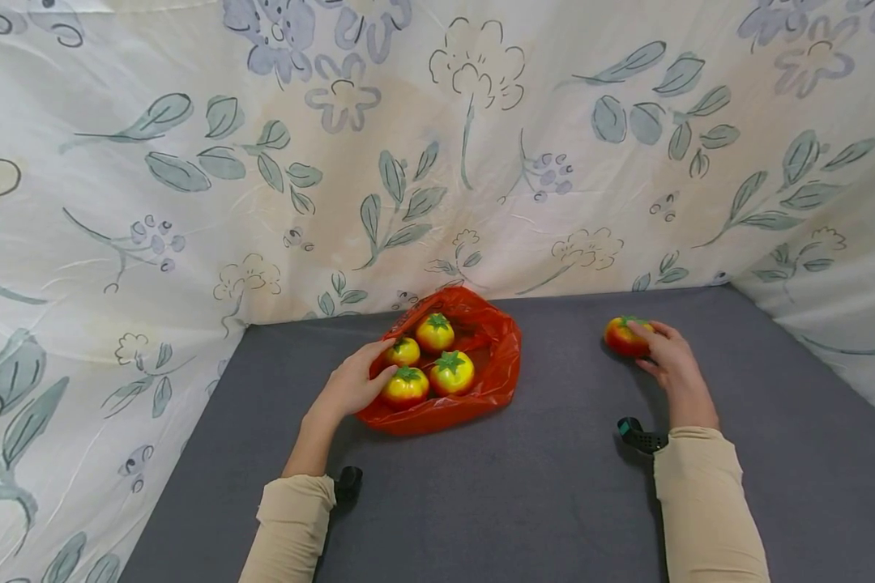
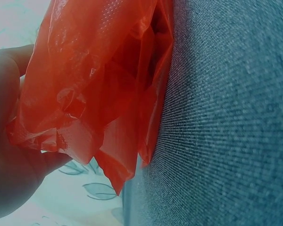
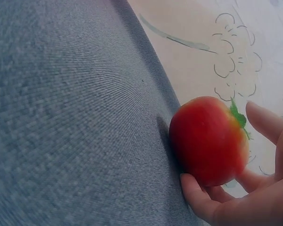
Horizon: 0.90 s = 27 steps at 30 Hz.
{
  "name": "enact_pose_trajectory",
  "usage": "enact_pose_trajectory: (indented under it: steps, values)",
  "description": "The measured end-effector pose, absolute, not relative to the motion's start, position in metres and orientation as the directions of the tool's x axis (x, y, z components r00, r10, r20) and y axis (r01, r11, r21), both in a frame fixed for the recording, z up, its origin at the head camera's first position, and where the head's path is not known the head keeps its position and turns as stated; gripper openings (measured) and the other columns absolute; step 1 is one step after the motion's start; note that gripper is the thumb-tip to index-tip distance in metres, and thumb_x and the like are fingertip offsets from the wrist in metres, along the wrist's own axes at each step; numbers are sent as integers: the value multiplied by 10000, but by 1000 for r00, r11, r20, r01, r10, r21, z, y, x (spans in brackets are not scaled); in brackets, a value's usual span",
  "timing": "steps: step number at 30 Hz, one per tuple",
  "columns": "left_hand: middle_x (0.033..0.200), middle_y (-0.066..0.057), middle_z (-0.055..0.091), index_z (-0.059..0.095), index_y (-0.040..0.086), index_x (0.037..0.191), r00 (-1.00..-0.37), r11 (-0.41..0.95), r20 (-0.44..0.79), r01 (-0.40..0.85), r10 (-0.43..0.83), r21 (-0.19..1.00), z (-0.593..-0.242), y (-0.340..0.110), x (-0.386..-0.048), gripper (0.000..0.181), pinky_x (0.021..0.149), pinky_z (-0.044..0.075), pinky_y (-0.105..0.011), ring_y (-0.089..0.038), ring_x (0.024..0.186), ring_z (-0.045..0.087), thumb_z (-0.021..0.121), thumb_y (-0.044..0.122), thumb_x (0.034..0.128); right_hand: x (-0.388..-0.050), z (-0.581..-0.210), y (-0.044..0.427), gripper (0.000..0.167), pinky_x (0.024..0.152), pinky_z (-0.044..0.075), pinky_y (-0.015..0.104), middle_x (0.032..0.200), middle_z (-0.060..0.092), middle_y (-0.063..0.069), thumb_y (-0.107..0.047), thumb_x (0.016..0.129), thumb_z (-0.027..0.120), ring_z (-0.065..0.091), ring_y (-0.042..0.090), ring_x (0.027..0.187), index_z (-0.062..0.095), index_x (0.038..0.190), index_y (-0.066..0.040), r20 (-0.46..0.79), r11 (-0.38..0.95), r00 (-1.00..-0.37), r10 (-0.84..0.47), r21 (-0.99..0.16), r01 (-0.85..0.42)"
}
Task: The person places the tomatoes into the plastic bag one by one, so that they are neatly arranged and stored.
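Note:
My left hand (image 1: pixel 353 380) reaches over the left rim of a red plastic bag (image 1: pixel 510 356), thumb and fingers spread beside the tomatoes. In the left wrist view the bag's crumpled film (image 2: pixel 75 94) hides the fingertips, and no tomato shows there. Several shiny tomatoes, such as one tomato (image 1: pixel 461 379), yellow on top with green leaf stars, sit inside the bag. To the right, my right hand (image 1: pixel 674 360) has its fingers around another tomato (image 1: pixel 618 338). Seen from the right wrist, this red tomato (image 3: pixel 205 141) is low at the grey surface, fingers at its side and below.
A dark grey cloth (image 1: pixel 496 502) covers the table. Behind and at the sides hangs a flower-patterned curtain (image 1: pixel 408 202), meeting the table's far edge. A black wrist device (image 1: pixel 640 437) projects from the right wrist, and another black device (image 1: pixel 348 484) from the left.

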<state>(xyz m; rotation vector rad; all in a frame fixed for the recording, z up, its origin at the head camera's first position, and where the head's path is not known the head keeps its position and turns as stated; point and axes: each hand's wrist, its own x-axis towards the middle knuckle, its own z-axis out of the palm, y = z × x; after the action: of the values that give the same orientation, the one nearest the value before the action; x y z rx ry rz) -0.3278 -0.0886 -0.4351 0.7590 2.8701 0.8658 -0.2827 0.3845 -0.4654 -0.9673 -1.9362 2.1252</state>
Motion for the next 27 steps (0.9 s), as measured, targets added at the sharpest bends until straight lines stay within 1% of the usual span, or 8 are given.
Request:
enact_pose_trajectory:
  steps: [7,11,14,16,21,27]
  values:
    - [1416,-143,451,442,106,1430,-880,725,87,437,466,532,-434,-88,-327,546,1014,317,-597,-342,1280,419,602,274,936,-285,-469,384,919,1046,344,411,1562,67,156,-369,873,671,215,306,1387,95,1538,-103,-352,-109,-781,516,-931,348]
    - [1420,-143,446,440,106,1431,-880,727,84,436,467,531,-433,-88,-326,545,1013,312,-604,-345,1282,415,599,277,938,-284,-470,384,927,1060,320,415,1565,19,164,-291,879,679,195,316,1393,56,1540,-106,-349,-79,-798,492,-930,358]
    - [1423,-141,443,440,111,1432,-883,729,78,429,462,534,-433,-88,-325,547,1010,305,-616,-346,1284,412,600,281,938,-284,-470,384,948,1065,316,418,1564,3,174,-272,871,691,184,327,1393,40,1541,-113,-347,-46,-809,475,-927,371]
    - [1424,-140,442,438,113,1433,-885,730,74,424,459,536,-433,-88,-325,549,1007,303,-625,-348,1284,411,601,281,936,-284,-470,384,956,1063,320,414,1563,2,178,-277,869,694,183,331,1391,34,1541,-113,-348,-31,-811,471,-925,379]
    - [1428,-134,438,438,116,1435,-888,731,68,416,455,541,-433,-88,-325,551,1007,294,-633,-344,1288,407,603,283,936,-284,-471,384,909,1058,325,389,1560,2,190,-278,898,651,207,328,1384,32,1538,-95,-351,-32,-811,469,-924,381]
    - [1417,-137,450,441,110,1431,-888,730,74,419,455,540,-434,-88,-324,551,1016,305,-608,-341,1279,417,607,276,933,-281,-468,384,900,1053,331,379,1555,22,201,-292,904,639,218,324,1379,35,1535,-76,-350,-29,-814,464,-924,380]
